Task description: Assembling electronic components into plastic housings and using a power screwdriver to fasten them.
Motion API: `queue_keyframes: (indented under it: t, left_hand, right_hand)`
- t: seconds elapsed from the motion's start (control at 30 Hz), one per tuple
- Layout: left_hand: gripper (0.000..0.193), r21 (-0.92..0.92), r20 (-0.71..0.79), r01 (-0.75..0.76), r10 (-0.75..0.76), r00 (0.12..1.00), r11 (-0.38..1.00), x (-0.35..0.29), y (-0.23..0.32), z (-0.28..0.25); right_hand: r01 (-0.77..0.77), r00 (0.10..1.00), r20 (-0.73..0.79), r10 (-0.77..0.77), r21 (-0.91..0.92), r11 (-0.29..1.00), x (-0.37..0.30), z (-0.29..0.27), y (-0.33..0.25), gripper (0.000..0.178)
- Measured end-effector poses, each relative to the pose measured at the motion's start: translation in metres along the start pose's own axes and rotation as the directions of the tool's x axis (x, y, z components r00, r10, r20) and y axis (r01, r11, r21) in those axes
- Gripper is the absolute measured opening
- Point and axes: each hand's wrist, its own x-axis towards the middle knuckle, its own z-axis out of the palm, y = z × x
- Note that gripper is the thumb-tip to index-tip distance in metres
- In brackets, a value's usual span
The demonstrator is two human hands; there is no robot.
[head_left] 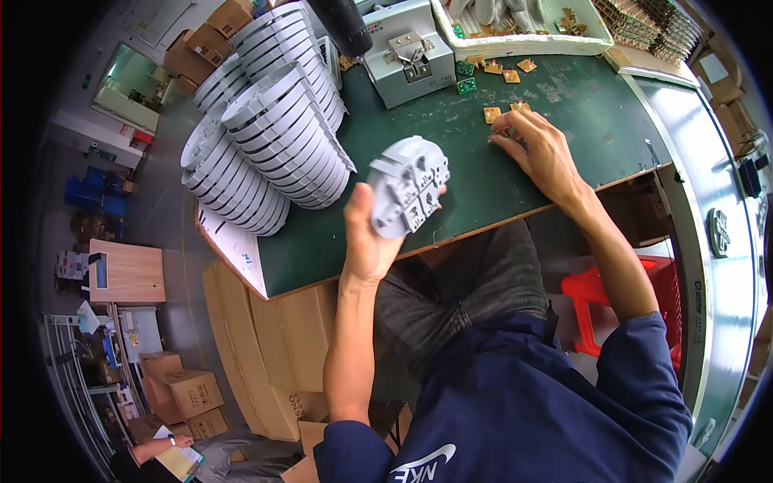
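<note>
Well, green tbl (451, 125); L hand (369, 248) grips grey housing (409, 187), R hand (541, 149) nr boards (492, 115), grip unclear; ctns (196, 392) around.

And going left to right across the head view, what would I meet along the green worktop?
Tapering stacks of nested light-grey round plastic parts → bare left hand holding a light-grey oval plastic housing → bare right hand, its fingertips beside small orange-yellow circuit boards.

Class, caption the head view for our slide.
Left hand holding a grey moulded part, right hand beside small circuit boards.
</note>
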Motion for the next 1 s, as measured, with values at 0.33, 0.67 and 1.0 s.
queue_keyframes:
  t: [0.33, 0.67, 1.0]
  left_hand:
    - [0.072, 0.949, 0.08, 0.073, 0.459, 0.885, -0.306, 0.012, -0.026, 0.03]
    - [0.036, 0.659, -0.188, -0.086, 0.275, 0.943, 0.747, 0.016, -0.005, 0.056]
    - [0.045, 0.954, 0.221, -0.3, 0.619, 0.753, 0.025, 0.009, -0.008, 0.042]
  right_hand:
    - [-0.331, 0.902, 0.209, 0.378, 0.896, 0.295, 0.009, -0.002, -0.012, 0.017]
    - [-0.307, 0.924, 0.268, 0.273, 0.945, 0.111, -0.003, 0.003, -0.058, 0.018]
    - [-0.579, 0.758, 0.588, 0.282, 0.806, -0.122, 0.002, -0.007, -0.083, 0.045]
